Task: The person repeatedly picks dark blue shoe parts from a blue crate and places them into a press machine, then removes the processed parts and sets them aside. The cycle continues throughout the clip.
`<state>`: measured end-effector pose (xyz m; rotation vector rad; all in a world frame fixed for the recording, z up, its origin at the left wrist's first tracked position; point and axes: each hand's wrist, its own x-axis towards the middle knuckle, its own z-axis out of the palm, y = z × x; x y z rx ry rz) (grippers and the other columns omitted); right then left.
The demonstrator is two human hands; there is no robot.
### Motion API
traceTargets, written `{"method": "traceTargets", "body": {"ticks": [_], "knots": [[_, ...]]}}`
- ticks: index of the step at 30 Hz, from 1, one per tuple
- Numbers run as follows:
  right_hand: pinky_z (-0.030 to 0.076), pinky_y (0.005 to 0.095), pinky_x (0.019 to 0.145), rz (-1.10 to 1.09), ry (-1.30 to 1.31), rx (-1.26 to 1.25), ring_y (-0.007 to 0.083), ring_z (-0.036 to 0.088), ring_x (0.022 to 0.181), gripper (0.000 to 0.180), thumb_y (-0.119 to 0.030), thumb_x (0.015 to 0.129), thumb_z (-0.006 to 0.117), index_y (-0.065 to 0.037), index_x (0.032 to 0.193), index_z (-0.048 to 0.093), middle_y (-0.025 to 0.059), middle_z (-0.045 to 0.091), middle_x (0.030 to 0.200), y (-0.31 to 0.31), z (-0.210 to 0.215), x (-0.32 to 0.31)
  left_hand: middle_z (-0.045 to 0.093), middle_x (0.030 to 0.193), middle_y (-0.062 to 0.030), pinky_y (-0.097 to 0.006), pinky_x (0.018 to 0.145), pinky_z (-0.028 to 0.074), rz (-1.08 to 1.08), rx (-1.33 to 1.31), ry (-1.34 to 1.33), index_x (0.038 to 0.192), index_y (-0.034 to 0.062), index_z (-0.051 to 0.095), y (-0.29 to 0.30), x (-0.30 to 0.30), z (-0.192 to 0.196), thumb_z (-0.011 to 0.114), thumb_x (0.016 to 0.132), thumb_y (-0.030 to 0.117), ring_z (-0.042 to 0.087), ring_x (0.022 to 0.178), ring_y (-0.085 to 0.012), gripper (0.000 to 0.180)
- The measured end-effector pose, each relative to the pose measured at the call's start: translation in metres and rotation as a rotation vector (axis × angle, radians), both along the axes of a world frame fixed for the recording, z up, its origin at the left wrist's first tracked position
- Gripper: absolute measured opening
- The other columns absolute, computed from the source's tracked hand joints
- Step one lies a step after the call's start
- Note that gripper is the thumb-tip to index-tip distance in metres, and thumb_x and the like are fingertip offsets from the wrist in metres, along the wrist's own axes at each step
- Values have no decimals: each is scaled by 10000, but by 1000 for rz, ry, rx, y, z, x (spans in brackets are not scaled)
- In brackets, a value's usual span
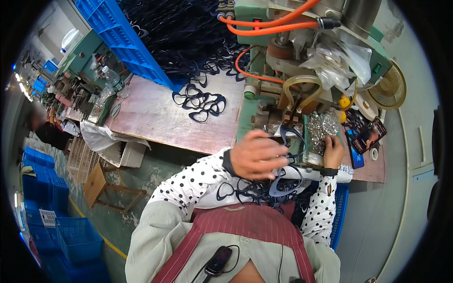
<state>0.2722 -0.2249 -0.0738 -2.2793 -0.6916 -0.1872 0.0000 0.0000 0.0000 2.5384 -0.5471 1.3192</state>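
My left hand [258, 156] is in front of the green press machine [250, 113], blurred by motion, its fingers stretched out with nothing visible in them. Right beside those fingers, a dark navy loop-shaped strap [298, 147] sits at the press's working point. My right hand [333, 153] dips its fingertips into a tray of small shiny metal pieces [322, 128]; thumb and fingers are pinched, and what they hold is hidden. Several more navy loops [245, 189] lie across my lap below the left hand.
A large heap of navy straps [181, 37] lies behind a blue plastic crate [127, 45], with a few loose loops [200, 101] on the worktable [160, 120]. Orange hoses [273, 29] cross the press. Phones [368, 137], a tape roll [373, 154] and a fan [388, 86] are on the right.
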Motion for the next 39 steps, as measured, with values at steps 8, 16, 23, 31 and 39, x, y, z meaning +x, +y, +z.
{"method": "traceTargets", "body": {"ticks": [8,16,23,31,39], "knots": [[467,443,717,-26,-289,39,364,602,844,175,-209,886,646,-54,966,629,154,625,889,26,-7,-25,627,848,-169,-423,682,515,1240,-304,545,864,61,658,139,-19,-62,622,874,334,640,747,-353,276],[475,425,741,28,-194,-60,347,590,863,240,-231,785,741,-69,935,647,132,610,990,18,-3,-20,668,1093,-223,-432,906,480,1384,-894,1014,1060,19,705,161,-23,-84,353,900,665,636,1041,-369,753],[456,420,739,23,-357,-206,329,557,888,195,-211,791,730,-93,938,678,109,600,918,23,13,-28,678,1140,-124,-416,828,510,1331,-823,1115,971,91,733,156,-27,-99,630,763,516,657,1006,-326,484],[457,400,755,-24,-241,171,290,577,846,112,-201,792,729,-147,886,755,82,665,838,4,0,3,613,872,-241,-491,635,484,897,-509,273,980,-5,545,99,-40,-70,544,915,151,597,737,-447,168],[435,437,721,-126,-317,17,306,596,800,109,-168,825,691,-134,928,682,88,660,791,9,0,-3,645,786,-161,-373,559,486,745,-676,24,1010,1,550,46,-25,-12,611,904,107,639,649,-307,162]]}}
